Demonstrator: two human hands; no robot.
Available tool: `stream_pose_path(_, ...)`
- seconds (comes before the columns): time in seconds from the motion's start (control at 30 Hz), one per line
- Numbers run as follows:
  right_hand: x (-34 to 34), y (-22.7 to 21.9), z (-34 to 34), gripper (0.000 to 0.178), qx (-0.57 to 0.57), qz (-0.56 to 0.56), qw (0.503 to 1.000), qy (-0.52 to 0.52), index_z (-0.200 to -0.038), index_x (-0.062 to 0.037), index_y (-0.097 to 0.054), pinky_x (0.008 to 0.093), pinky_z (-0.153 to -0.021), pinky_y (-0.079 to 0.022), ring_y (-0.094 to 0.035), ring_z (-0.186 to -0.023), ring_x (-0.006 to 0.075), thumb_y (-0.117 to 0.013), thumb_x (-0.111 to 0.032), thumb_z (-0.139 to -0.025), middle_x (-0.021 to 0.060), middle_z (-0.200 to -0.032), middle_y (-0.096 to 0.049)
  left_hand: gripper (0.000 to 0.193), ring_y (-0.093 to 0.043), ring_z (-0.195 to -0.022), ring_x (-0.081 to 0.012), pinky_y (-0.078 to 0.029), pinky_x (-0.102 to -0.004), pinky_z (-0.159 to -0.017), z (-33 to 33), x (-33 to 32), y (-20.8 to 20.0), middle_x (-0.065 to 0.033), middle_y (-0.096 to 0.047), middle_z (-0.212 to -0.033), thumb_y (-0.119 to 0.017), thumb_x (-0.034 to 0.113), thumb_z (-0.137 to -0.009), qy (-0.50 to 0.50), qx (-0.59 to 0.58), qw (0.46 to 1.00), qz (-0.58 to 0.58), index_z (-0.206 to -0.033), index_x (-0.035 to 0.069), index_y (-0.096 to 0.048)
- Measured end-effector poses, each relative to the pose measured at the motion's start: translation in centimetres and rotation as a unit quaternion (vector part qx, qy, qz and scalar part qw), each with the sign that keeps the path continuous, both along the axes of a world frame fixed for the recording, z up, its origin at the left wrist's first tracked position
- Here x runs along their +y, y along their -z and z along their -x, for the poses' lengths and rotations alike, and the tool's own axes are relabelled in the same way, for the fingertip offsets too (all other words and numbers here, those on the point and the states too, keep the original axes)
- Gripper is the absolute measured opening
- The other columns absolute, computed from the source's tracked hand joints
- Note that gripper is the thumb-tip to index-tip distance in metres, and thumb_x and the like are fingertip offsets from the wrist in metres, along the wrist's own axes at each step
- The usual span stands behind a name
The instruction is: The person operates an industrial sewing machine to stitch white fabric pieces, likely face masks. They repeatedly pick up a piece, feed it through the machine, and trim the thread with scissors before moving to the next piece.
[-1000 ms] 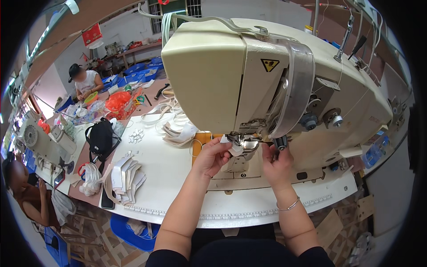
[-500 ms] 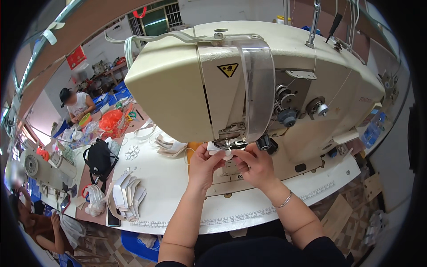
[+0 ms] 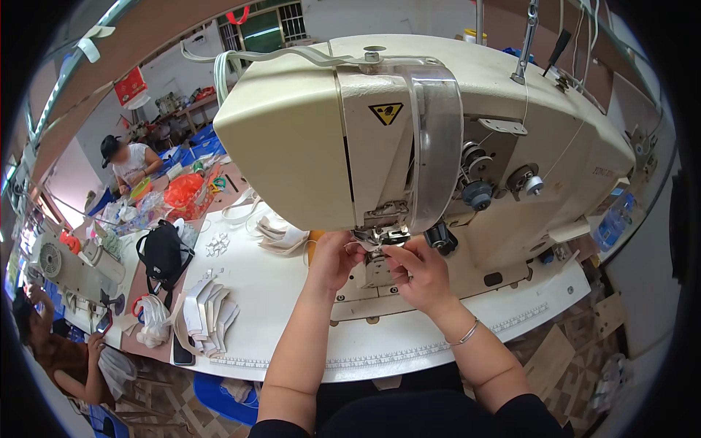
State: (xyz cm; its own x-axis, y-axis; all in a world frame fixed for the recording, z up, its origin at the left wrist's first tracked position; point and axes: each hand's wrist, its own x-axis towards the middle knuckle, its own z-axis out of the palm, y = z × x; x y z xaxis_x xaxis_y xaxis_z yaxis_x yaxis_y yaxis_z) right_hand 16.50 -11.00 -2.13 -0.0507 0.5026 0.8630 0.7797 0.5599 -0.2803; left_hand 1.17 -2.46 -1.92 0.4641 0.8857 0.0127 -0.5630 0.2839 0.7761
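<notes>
- Counter [image 3: 263, 299], white: open stretch between left hand [image 3: 336, 261] and fabric stack [image 3: 208, 314]; passable from the front edge.
- Fabric stack: obstructs the left front.
- Bag [image 3: 164, 254], black: obstructs farther left.
- Sewing machine head [image 3: 285, 153], cream: overhangs the counter, barring entry from above.
- Knob [image 3: 439, 238], black: just beyond right hand [image 3: 423, 277].
- Space between hands: narrow.

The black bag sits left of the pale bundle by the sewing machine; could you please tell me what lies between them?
The head view shows small white pieces scattered on the tabletop between the black bag and the pale bundle.
</notes>
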Motion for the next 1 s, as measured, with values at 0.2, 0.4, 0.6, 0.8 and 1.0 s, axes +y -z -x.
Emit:
stream_pose_path(0.2,0.0,0.1,0.3,0.032,0.013,0.001,1.000,-0.005,-0.094,-0.0125,-0.061,0.0276,-0.048,-0.040,-0.047,-0.056,0.0158,-0.065,0.002,-0.066,0.0024,-0.073,-0.045,0.009,-0.051,-0.054,-0.0081,-0.044,-0.0197,-0.050,-0.1,0.6,-0.6,-0.0025,-0.056,-0.064,-0.056,0.006,-0.079,-0.012,0.028,0.999,-0.023,-0.072,0.000,-0.057)
stream_pose_path(0.4,0.1,0.1,0.3,0.031,0.013,-0.002,1.000,-0.005,-0.094,-0.0129,-0.061,0.0271,-0.047,-0.040,-0.047,-0.055,0.0154,-0.065,0.001,-0.067,0.0022,-0.073,-0.045,0.006,-0.052,-0.056,-0.0083,-0.044,-0.0192,-0.050,-0.1,1.0,0.0,-0.0018,-0.056,-0.065,-0.056,0.006,-0.079,-0.013,0.016,0.999,-0.033,-0.075,0.001,-0.058)
stream_pose_path(0.6,-0.5,-0.1,0.2,0.036,0.009,0.028,0.999,0.021,-0.094,-0.0164,-0.061,0.0292,-0.055,-0.047,-0.054,-0.069,0.0175,-0.065,0.000,-0.062,0.0019,-0.083,-0.050,0.020,-0.056,-0.066,-0.0099,-0.047,-0.0202,-0.054,0.5,-2.7,-1.1,-0.0027,-0.058,-0.084,-0.056,0.006,-0.078,-0.026,-0.001,0.999,0.031,-0.097,0.007,-0.052)
stream_pose_path(0.8,-0.7,-1.1,0.3,0.032,-0.030,0.010,0.999,0.036,-0.094,-0.0148,-0.062,0.0284,-0.048,-0.044,-0.053,-0.058,0.0164,-0.067,-0.004,-0.064,0.0020,-0.074,-0.050,0.026,-0.059,-0.074,-0.0116,-0.050,-0.0209,-0.056,0.7,-3.9,-0.3,-0.0031,-0.059,-0.091,-0.058,0.005,-0.077,-0.047,-0.035,0.998,0.035,-0.103,0.008,-0.051)
stream_pose_path(1.0,-0.5,-1.0,0.3,0.034,-0.021,0.032,0.998,0.051,-0.098,-0.0161,-0.061,0.0289,-0.048,-0.044,-0.053,-0.056,0.0176,-0.067,-0.006,-0.066,0.0026,-0.074,-0.051,0.026,-0.059,-0.073,-0.0116,-0.051,-0.0229,-0.056,0.5,-3.4,-0.3,-0.0024,-0.059,-0.089,-0.058,0.005,-0.078,-0.049,-0.001,0.999,0.006,-0.103,0.008,-0.051)
